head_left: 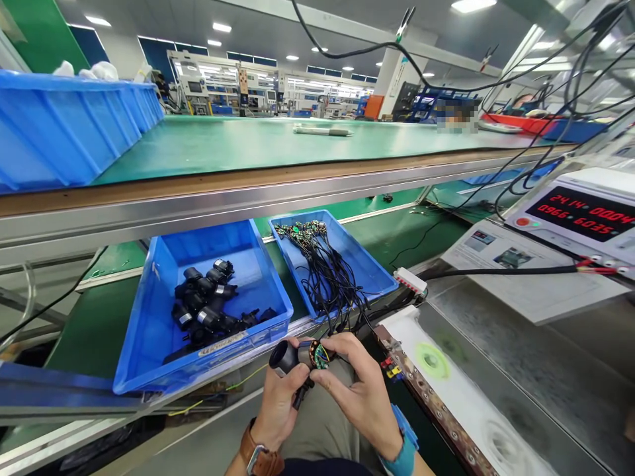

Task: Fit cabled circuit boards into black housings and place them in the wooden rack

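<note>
Over my lap, my left hand (280,395) is closed around a black plastic motor housing (284,357), its round open end tilted up to the left. At the housing's other end sits a round green circuit board (320,355) with copper-coloured parts and thin wires. My right hand (361,383) pinches this board between thumb and fingers. Just beyond my hands, a blue tray (354,254) holds many round boards on black cables (322,274). To its left, a blue bin (149,330) contains a pile of similar black housings (203,297).
A shelf with a green mat (238,145) crosses ahead, bearing a pen (322,131) and blue crates (54,125). At right are a power supply (580,208) with red digits, a paper sheet (526,264), a white terminal strip (411,280) and a stained white plate (461,396). Black cables hang above.
</note>
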A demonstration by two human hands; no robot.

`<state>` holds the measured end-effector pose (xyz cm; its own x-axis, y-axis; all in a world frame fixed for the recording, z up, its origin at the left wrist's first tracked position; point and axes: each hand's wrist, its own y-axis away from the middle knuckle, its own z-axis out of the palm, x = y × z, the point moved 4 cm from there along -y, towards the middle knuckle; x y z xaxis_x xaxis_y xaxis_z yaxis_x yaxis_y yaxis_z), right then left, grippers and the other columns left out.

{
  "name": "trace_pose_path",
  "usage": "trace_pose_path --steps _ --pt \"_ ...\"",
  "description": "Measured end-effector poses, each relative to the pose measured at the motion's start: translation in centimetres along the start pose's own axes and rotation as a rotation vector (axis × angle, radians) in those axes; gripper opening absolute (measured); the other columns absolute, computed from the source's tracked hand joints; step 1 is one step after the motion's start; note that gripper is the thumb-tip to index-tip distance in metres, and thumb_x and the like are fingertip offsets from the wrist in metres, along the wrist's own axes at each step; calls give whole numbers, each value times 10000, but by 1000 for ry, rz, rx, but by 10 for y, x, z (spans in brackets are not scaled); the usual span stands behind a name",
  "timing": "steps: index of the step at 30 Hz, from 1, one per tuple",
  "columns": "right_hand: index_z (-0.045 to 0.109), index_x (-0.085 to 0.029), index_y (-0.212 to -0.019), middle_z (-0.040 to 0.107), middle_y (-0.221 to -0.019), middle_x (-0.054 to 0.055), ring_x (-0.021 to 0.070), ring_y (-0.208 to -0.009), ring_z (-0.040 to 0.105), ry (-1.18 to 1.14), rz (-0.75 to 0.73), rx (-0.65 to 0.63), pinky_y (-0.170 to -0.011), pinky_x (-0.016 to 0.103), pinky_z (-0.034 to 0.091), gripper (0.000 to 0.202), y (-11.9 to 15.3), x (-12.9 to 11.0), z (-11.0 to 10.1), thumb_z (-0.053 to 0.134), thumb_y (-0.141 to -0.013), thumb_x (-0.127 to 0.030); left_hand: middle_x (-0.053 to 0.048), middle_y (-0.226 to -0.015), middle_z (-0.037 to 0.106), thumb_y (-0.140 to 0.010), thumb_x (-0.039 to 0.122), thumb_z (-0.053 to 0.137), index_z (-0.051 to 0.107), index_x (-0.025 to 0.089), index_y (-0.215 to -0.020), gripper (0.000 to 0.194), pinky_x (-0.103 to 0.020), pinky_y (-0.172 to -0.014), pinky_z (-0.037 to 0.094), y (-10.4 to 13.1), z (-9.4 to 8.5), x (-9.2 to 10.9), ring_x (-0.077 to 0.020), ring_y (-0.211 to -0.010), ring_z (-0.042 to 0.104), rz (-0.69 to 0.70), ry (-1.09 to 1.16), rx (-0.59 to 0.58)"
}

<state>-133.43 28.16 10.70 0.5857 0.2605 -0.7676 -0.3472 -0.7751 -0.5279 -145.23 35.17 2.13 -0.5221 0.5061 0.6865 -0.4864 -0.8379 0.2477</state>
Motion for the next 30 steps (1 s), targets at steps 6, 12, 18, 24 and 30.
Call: trace_pose_path --steps 6,12,18,24,30 --pt "646 -233 -954 654 -902 31 191 -829 659 -87 80 105 -737 287 575 195 4 7 3 781 -846 -324 -39 -1040 732 -569 414 948 641 248 -961 525 -376 -895 528 -2 6 7 -246 -958 678 54 -76 -38" --pt "703 -248 -1081 678 -1132 105 234 -1033 689 -71 51 114 -855 362 599 181 18 18 8 722 -902 -265 -69 -1082 725 -654 385 903 636 233 -927 412 -359 -898 504 -7 5 8 -247 -998 663 138 -198 -104" --pt "703 -227 -1018 737 -1124 118 257 -1061 717 -312 230 59 -919 420 611 185 25 39 14 756 -885 -344 -77 -1083 717 -736 311 841 632 219 -927 297 -366 -920 486 -9 4 13 -255 -1013 659 254 -347 -201" --pt "720 -210 -1021 734 -1104 129 245 -1038 720 -240 238 119 -876 384 629 202 25 41 -3 766 -874 -341 -61 -993 696 -707 241 839 651 221 -1015 361 -339 -880 456 -8 -2 28 -245 -939 632 273 -733 -136" --pt "694 -226 -1057 728 -1140 129 257 -1051 713 -69 140 52 -903 427 613 200 22 31 -13 753 -877 -286 -73 -1077 648 -732 208 797 613 218 -1039 358 -337 -922 425 -11 -14 27 -239 -1015 598 261 -782 -125"
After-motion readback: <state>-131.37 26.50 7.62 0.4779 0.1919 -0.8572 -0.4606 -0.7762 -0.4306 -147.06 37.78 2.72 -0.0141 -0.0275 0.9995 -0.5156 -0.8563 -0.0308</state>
